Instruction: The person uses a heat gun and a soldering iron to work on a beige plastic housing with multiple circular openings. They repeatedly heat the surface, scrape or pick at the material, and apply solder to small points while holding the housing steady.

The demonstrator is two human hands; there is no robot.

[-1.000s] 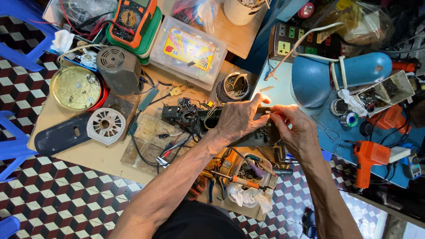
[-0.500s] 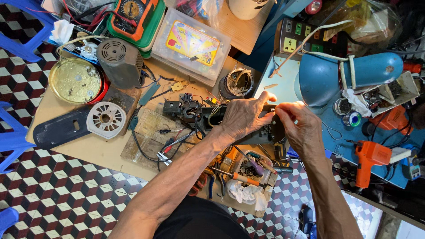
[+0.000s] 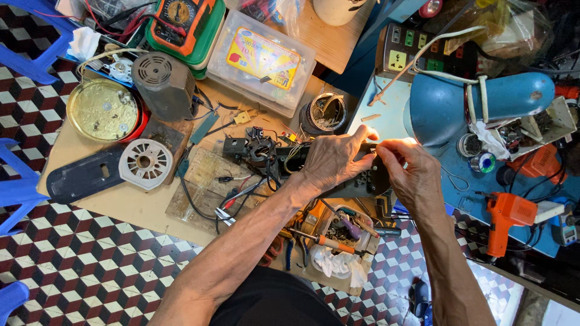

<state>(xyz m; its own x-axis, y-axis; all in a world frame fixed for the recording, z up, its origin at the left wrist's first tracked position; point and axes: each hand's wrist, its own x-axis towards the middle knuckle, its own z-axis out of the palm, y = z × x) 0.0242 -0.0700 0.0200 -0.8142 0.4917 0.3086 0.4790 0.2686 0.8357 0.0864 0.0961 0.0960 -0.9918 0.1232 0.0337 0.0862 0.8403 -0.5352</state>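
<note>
1. The black appliance housing (image 3: 362,178), long and dark with wires trailing from its left end, lies across the middle of the wooden workbench (image 3: 121,208), beside the blue lamp shade (image 3: 447,108).
2. The left hand (image 3: 335,160) lies over the top of the housing, fingers curled round its far edge, holding it down.
3. The right hand (image 3: 411,169) is at the housing's right end, thumb and forefinger pinched together at the top edge; what they pinch is too small to tell.
4. A small black motor part (image 3: 254,148) with loose wires sits just left of the left hand.
5. Farther left lie a white slotted disc (image 3: 145,164), a grey round motor (image 3: 160,81) and a brass-coloured tin lid (image 3: 101,110).
6. An orange multimeter (image 3: 180,18) and a clear plastic box (image 3: 263,60) stand at the far edge.
7. An orange glue gun (image 3: 504,217) lies well right of the hands.
</note>
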